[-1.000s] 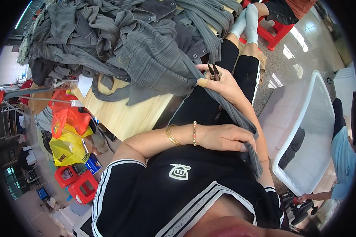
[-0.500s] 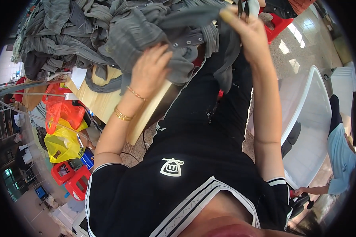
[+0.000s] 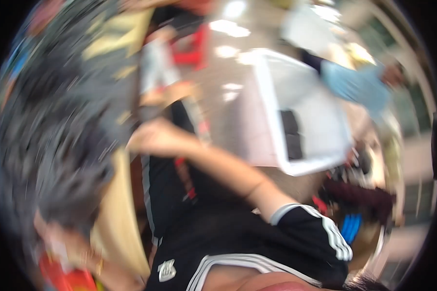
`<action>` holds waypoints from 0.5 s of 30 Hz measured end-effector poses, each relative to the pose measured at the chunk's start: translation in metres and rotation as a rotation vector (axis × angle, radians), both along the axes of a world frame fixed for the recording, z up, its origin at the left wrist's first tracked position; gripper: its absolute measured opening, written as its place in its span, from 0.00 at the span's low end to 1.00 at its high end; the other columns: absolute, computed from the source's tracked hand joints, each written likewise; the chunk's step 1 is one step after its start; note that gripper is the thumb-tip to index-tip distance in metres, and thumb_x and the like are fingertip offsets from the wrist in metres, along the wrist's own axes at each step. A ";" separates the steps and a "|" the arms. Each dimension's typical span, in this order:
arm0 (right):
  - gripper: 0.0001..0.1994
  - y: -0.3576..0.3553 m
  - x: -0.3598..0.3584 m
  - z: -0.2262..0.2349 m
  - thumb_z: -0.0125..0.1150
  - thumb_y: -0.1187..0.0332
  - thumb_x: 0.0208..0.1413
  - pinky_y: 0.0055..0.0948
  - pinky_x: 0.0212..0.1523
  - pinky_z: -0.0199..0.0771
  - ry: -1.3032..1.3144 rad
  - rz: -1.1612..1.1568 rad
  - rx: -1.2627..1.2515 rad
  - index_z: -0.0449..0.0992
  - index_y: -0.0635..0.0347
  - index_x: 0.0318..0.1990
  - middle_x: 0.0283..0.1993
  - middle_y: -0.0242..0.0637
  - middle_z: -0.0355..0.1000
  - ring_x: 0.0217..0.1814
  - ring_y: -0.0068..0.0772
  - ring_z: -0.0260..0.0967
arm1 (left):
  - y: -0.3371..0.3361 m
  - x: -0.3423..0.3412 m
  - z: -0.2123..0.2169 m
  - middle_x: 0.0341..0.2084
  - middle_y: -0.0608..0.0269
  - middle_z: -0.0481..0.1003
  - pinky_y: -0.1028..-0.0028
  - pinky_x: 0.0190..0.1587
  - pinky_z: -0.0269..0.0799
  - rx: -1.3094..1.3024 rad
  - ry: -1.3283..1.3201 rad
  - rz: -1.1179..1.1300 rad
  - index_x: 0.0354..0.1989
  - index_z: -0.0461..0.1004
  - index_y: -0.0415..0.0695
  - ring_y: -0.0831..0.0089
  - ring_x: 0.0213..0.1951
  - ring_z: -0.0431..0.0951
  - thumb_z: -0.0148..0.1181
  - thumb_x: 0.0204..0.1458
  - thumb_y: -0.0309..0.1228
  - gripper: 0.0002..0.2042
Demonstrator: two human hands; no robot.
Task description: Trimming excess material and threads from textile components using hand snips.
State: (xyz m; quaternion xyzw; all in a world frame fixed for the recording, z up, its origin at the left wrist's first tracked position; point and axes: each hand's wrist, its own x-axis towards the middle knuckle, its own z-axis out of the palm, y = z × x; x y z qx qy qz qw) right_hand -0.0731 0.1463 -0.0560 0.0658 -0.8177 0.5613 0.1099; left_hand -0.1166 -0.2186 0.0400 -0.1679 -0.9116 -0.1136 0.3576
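Note:
Strong motion blur smears the whole picture. A heap of dark grey clothing [image 3: 48, 111] covers the table on my left. My right hand [image 3: 153, 138] is at the heap's near right edge, beside the wooden table edge; its fingers are too smeared to show what they hold. Low on the left, my left hand [image 3: 46, 228] reaches to the lower part of the grey cloth, with bracelets on the wrist. Its fingers are blurred too, and any grip on the cloth cannot be made out.
The bare wooden tabletop edge [image 3: 119, 218] runs beside my legs. A large white bin [image 3: 318, 126] with dark cloth inside stands right. Beyond it is a person in light blue [image 3: 349, 82]. A red stool [image 3: 194, 48] is ahead, a red bag [image 3: 70, 276] lower left.
My view has swung to the right, so table and heap now lie left and the bin is nearer the middle. My right hand no longer holds up the grey cloth strip; my left hand is lower left.

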 end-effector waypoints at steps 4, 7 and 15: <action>0.12 -0.010 0.055 -0.050 0.66 0.62 0.65 0.22 0.25 0.66 -0.232 0.055 -0.415 0.84 0.63 0.40 0.24 0.24 0.71 0.25 0.13 0.64 | 0.158 -0.043 0.001 0.53 0.45 0.75 0.57 0.61 0.68 0.264 0.017 -0.556 0.57 0.73 0.31 0.46 0.55 0.75 0.54 0.58 0.31 0.21; 0.12 0.019 0.121 -0.016 0.64 0.63 0.66 0.22 0.25 0.65 -0.372 -0.065 -0.458 0.84 0.64 0.43 0.24 0.25 0.71 0.25 0.14 0.65 | 0.188 -0.032 0.021 0.52 0.44 0.75 0.55 0.60 0.69 0.315 0.029 -0.802 0.56 0.73 0.31 0.45 0.54 0.75 0.54 0.57 0.31 0.21; 0.12 0.036 0.156 -0.007 0.62 0.63 0.66 0.18 0.19 0.52 -0.253 -0.246 -0.752 0.84 0.57 0.50 0.25 0.27 0.72 0.18 0.11 0.56 | 0.184 -0.020 0.058 0.49 0.42 0.76 0.52 0.58 0.70 0.241 0.048 -1.219 0.53 0.74 0.32 0.42 0.51 0.76 0.56 0.55 0.32 0.20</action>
